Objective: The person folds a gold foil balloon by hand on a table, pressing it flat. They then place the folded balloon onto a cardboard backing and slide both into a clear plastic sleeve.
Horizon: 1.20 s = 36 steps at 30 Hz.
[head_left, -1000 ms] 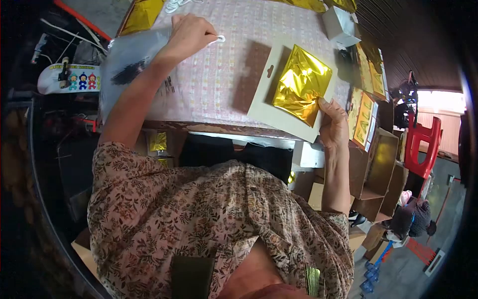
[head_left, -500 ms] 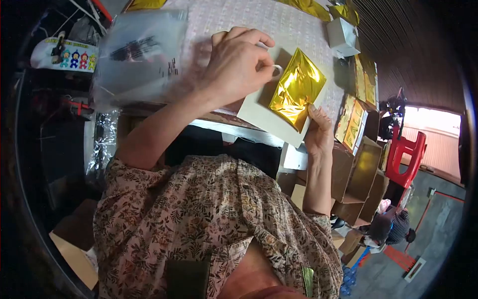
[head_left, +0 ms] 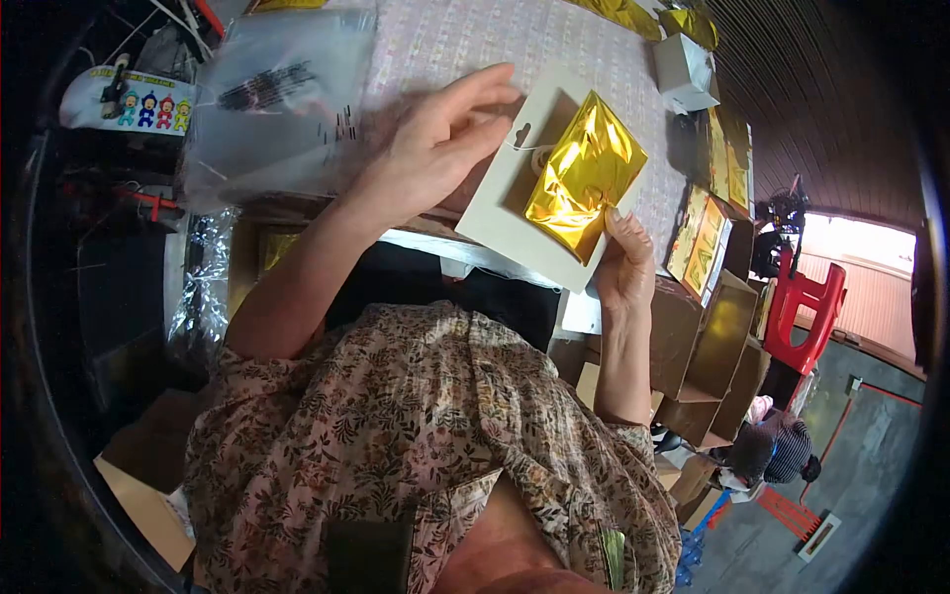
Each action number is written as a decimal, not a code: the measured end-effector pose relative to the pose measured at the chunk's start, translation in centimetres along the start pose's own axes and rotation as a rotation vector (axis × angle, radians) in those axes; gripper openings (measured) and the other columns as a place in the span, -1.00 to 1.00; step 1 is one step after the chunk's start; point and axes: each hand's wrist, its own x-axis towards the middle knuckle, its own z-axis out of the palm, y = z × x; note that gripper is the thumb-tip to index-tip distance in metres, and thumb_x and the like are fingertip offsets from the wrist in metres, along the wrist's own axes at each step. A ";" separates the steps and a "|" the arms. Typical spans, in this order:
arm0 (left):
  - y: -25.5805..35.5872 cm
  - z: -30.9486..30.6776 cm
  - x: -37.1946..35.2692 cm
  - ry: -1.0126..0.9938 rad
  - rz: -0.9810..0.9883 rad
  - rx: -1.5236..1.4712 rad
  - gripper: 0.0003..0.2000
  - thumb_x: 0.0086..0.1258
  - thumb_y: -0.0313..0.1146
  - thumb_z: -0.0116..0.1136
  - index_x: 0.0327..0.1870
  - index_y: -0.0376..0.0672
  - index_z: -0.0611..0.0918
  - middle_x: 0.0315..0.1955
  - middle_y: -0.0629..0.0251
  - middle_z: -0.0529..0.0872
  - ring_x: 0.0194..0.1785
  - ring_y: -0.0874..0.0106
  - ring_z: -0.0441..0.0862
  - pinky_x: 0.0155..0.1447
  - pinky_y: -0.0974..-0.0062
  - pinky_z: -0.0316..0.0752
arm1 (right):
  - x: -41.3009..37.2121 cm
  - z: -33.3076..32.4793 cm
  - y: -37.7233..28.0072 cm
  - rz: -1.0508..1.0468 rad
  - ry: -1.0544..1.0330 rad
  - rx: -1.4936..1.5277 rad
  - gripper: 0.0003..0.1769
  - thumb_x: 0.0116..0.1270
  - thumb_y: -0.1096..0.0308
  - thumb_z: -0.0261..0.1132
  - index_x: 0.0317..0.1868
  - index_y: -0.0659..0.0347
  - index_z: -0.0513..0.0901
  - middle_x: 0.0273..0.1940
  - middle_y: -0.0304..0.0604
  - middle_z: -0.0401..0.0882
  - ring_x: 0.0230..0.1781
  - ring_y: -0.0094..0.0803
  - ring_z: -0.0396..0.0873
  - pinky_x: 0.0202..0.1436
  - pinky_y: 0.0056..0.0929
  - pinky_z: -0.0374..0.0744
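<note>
My right hand [head_left: 625,259] grips the lower right edge of a pale cardboard hang card [head_left: 485,213], thumb on top. On the card lies a shiny folded gold foil packet [head_left: 591,178], its corner by that thumb. My left hand [head_left: 430,148] is open at the card's upper left edge, fingers stretched out and thumb apart from them. Close to the thumb tip is the card's hang hole [head_left: 522,134], with a thin white string [head_left: 519,148] just below it. The card is held over the table's near edge.
Clear plastic bags [head_left: 282,109] lie on the left of the patterned tabletop [head_left: 445,45]. At the right stand a white box [head_left: 683,74], printed FALL packs [head_left: 701,247] and open cartons [head_left: 727,317]. A red stool [head_left: 807,317] and another person [head_left: 787,450] are farther right.
My left hand has gone from pinching a white loop by the packet to stretched fingers, drawing back left. The card has shifted slightly left, and its hang hole now shows.
</note>
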 end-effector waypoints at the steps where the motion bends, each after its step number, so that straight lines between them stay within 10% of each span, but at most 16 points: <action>1: -0.3 0.1 -0.1 0.002 -0.002 0.004 -0.48 0.67 -0.37 0.09 0.59 -0.24 0.35 0.43 0.08 0.53 0.46 0.39 0.48 0.52 0.36 0.39 | 0.0 0.0 0.1 0.002 -0.002 0.003 -0.64 0.46 0.46 0.35 0.21 0.40 0.63 0.15 -0.08 0.73 0.18 -0.36 0.67 0.41 -0.32 0.52; 3: -1.2 0.5 -0.2 0.065 -0.064 0.042 -0.44 0.56 -0.41 0.21 0.55 -0.23 0.40 0.27 0.07 0.64 0.18 0.44 0.65 0.25 0.50 0.59 | -0.1 0.2 0.2 -0.002 -0.023 -0.007 -0.63 0.46 0.45 0.35 0.22 0.40 0.63 0.14 -0.07 0.74 0.16 -0.36 0.68 0.39 -0.33 0.53; 7: -1.2 1.2 -0.5 -0.083 -0.118 -0.093 -0.39 0.56 -0.47 0.22 0.59 -0.30 0.32 0.38 0.07 0.57 0.38 0.41 0.56 0.41 0.39 0.51 | -0.6 1.3 -0.2 0.012 -0.038 -0.012 -0.63 0.45 0.47 0.35 0.22 0.40 0.63 0.13 -0.07 0.75 0.15 -0.37 0.69 0.38 -0.35 0.54; 19: 0.5 2.0 -3.2 -0.118 -0.141 -0.186 -0.59 0.56 -0.45 0.23 0.38 -0.33 0.56 0.02 0.18 0.81 -0.04 0.53 0.75 -0.01 0.60 0.64 | -2.5 1.3 -2.1 0.009 -0.101 0.017 -0.76 0.41 0.47 0.40 0.04 0.36 0.72 -0.02 -0.11 0.81 -0.02 -0.45 0.74 0.24 -0.44 0.61; 36: -1.0 5.6 -2.0 -0.151 -0.244 -0.103 -0.51 0.39 -0.64 0.33 0.31 -0.34 0.46 0.03 0.25 0.73 0.04 0.50 0.73 0.10 0.50 0.66 | -1.4 -1.5 -3.2 -0.084 0.034 -0.257 -0.90 0.38 0.59 0.41 -0.13 0.38 0.80 -0.25 -0.21 0.81 -0.34 -0.63 0.66 -0.21 -0.60 0.58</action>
